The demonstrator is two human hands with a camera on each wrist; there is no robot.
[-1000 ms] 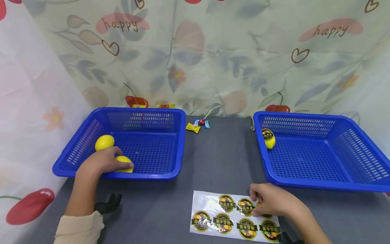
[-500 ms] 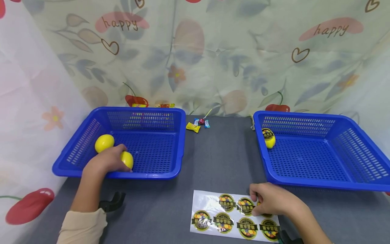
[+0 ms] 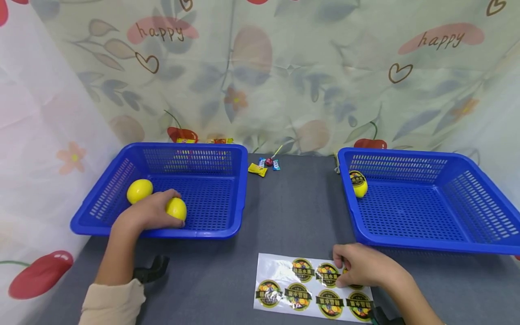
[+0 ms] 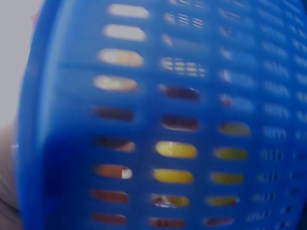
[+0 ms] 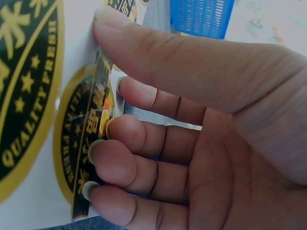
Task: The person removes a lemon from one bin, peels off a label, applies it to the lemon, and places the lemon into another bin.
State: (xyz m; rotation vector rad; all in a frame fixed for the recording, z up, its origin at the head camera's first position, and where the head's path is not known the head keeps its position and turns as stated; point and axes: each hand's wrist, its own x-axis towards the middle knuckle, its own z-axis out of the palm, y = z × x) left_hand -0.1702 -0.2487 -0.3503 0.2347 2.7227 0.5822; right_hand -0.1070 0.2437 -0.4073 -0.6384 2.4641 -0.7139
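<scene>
The yellow fruit has shifted rightward inside the left blue basket, grasped by the left hand, its fingers curled round it. A second fruit lies beside that hand. The right hand touches a sticker sheet on the surface; whether its fingers pinch, I cannot tell.

Yellow fruit shifted right within the left blue basket
The left hand's grip has carried it farther from the other yellow fruit over the last second; the thumb, earlier across its face, now lies along its near edge, leaving more yellow showing. The beige sleeve has followed rightward.
</scene>
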